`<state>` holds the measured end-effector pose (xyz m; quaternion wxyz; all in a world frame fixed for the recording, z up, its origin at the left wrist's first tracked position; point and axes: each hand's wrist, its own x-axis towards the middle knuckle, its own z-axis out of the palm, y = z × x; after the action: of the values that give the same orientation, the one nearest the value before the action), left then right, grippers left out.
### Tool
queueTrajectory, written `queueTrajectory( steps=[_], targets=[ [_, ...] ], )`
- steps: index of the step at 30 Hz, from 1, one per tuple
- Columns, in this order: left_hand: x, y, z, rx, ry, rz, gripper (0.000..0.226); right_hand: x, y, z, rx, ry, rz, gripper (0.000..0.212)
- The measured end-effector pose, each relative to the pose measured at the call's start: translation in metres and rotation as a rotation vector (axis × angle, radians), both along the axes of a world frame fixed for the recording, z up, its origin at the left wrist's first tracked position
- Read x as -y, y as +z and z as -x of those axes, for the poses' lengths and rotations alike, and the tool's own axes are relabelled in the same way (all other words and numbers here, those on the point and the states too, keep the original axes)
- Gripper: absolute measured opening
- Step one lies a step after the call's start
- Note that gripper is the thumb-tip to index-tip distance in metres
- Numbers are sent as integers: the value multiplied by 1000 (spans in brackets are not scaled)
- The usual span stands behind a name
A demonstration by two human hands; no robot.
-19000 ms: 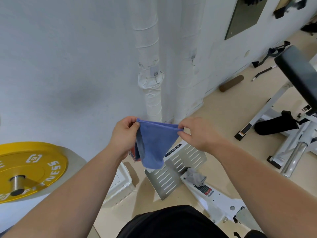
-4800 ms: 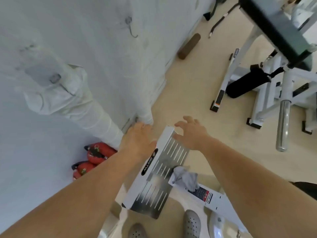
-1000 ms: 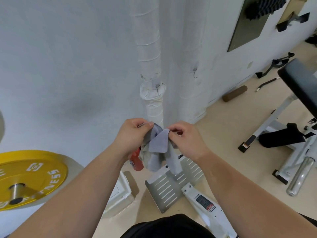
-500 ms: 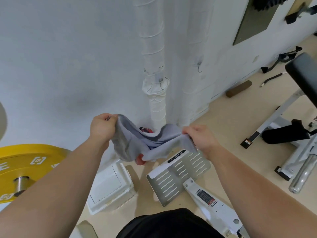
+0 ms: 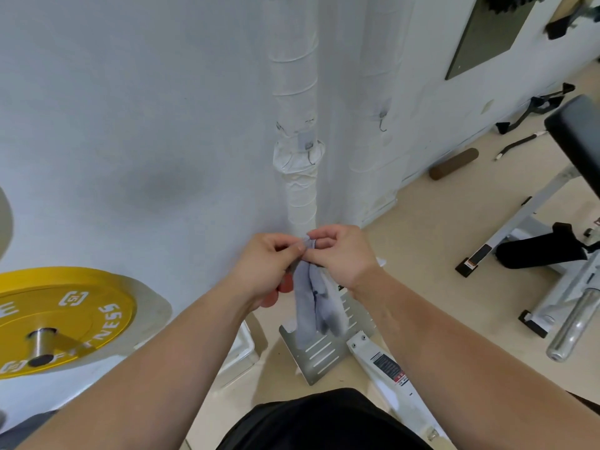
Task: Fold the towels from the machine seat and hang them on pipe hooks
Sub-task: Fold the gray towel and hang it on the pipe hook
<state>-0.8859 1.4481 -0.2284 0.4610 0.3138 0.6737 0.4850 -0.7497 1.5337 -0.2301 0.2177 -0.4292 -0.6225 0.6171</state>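
Note:
A small grey towel hangs folded in half from my two hands, in front of the wrapped white pipe. My left hand and my right hand pinch its top corners together, fingertips touching. A metal hook sits on the pipe above my hands, bare. A second hook is on the wider wrapped pipe to the right, also bare. No blue towel shows in this view.
A slotted metal footplate and white machine beam lie on the floor below the towel. A yellow weight plate is at left. A bench with black pad stands at right. A white box is by the wall.
Half a second ago my hands held the grey towel spread wide apart. They have come together, folding the towel in half so it hangs narrow.

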Motion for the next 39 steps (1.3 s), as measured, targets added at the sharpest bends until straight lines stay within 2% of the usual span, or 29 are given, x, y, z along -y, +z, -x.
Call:
queueTrajectory(
  steps=[2,4,6,9,14,18,19,21,23,25,27,32,37,39],
  targets=[
    [1,0,-4,38,40,-4,19,3,3,0,-66,-15,89,24],
    [3,1,-4,22,108,-23,18,3,6,-1,-186,-89,301,22],
    [3,0,-1,-8,187,-39,18,0,1,-6,-205,-123,376,22],
    [3,-1,1,-7,257,-46,19,-1,-8,-11,-172,-93,282,32],
    [2,2,-10,93,196,-42,18,0,-15,-14,161,-53,-287,18],
    [6,0,-1,63,217,-61,20,-7,-13,-18,203,28,-465,26],
    [7,0,2,46,215,-67,21,-8,-11,-20,157,56,-447,26],
    [10,0,4,65,200,-89,22,-8,-4,-23,-4,91,-280,27],
    [12,1,1,129,145,-95,24,-7,0,-25,-117,77,-116,27],
    [11,1,-6,225,102,-104,24,-6,1,-22,-169,17,-37,27],
    [9,1,-15,301,112,-117,25,-4,0,-19,-162,-57,-14,27],
    [6,2,-34,280,118,-121,25,-1,2,-16,-152,-157,-44,24],
    [6,6,-38,233,144,-133,25,6,3,-19,-150,-105,-105,24],
    [6,10,-40,268,151,-143,25,7,3,-23,-142,-83,-148,25]
  ],
)
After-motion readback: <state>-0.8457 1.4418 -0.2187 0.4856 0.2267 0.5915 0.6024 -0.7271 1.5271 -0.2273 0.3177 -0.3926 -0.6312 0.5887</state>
